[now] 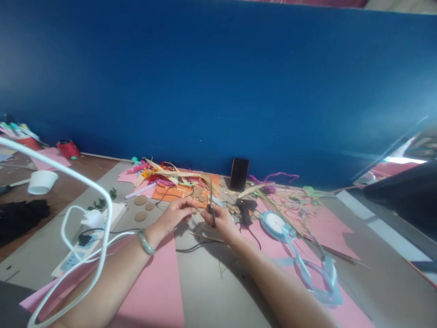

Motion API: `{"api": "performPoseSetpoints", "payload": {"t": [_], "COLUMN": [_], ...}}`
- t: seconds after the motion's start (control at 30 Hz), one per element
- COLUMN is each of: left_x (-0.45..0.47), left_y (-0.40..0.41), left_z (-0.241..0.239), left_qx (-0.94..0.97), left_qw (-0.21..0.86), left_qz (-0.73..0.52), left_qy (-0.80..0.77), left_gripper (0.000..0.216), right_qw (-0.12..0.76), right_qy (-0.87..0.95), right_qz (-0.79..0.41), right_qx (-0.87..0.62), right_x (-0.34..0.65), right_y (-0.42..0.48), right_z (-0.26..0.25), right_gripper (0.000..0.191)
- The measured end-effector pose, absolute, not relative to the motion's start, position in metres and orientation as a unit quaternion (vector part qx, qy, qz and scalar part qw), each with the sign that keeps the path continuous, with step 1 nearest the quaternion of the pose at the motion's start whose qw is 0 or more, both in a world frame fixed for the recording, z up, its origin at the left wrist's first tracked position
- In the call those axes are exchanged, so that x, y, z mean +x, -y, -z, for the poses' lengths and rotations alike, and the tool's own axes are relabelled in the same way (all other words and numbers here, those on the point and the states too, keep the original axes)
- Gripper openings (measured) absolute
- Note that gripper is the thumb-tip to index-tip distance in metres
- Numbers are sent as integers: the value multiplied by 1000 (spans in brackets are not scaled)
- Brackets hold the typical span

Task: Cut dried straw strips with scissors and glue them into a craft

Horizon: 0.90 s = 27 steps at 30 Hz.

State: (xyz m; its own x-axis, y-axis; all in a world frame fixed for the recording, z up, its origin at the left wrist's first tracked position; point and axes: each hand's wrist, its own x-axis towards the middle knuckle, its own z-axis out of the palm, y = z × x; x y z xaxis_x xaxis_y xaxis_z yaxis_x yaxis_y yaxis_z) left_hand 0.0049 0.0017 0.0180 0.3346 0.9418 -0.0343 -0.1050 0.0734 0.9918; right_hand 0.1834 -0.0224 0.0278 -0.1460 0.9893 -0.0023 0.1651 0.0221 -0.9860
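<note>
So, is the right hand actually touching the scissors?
Touching. The head view shows the right hand holding the scissors by their dark handle end.

Moderate, cool light covers the table (201, 291), with the right arm (273, 278) casting a soft dark shadow to its left. The panel (218, 91) shows a pale sheen at right; white glare marks the far right edge. Wide-angle stretching smears both sides, and the scissors (213, 216) look slightly blurred.

Craft workspace: scissors (210, 200), glue gun (246, 211)
</note>
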Motion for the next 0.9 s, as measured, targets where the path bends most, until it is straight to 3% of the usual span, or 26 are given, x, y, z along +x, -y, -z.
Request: {"api": "performPoseSetpoints", "payload": {"t": [0.23,0.43,0.9], "left_x": [6,12,13], "left_y": [-1,3,8], "left_z": [-21,-15,-27], "left_qx": [494,553,531], "left_qw": [593,601,605], "left_qz": [-480,-439,-433], "left_qy": [-416,-374,-407], "left_gripper": [29,26,19], "right_qw": [447,470,405], "right_qy": [556,551,587], "right_qz": [-489,-476,-486], "right_qx": [-502,-499,-505], "right_x": [184,181,177], "right_y": [22,26,30], "right_z": [-24,-24,-28], "right_gripper": [31,30,34]}}
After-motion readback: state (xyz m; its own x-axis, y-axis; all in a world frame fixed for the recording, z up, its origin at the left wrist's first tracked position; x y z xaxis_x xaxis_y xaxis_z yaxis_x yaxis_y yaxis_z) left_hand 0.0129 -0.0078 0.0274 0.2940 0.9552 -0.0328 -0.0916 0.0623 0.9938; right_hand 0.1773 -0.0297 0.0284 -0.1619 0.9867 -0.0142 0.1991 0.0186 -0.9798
